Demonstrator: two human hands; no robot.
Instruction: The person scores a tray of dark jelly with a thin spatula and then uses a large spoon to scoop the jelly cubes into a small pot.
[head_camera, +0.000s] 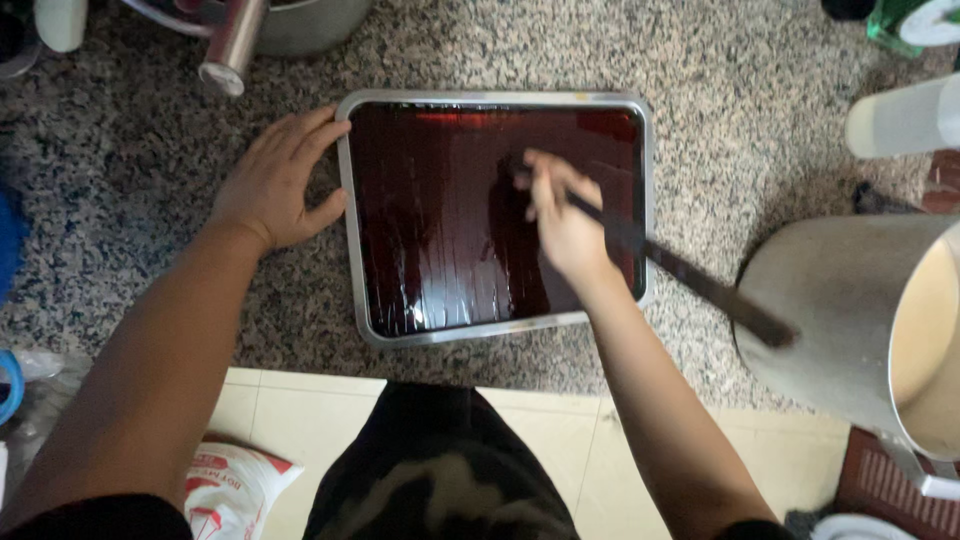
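While my left hand lies open, bracing the rectangular steel tray of dark red jelly, my right hand pinches a long dark knife for scoring.

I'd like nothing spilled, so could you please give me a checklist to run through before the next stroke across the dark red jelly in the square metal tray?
1. Left hand steadies the square metal tray at its left rim: ok.
2. Right hand grips the long dark tool: ok.
3. Tool tip meets the dark red jelly: cannot tell, blurred.
4. Tray lies flat on the speckled granite counter: ok.
5. Tool's rear end clears the large pale bucket at right: not ok, it overlaps the bucket's side.
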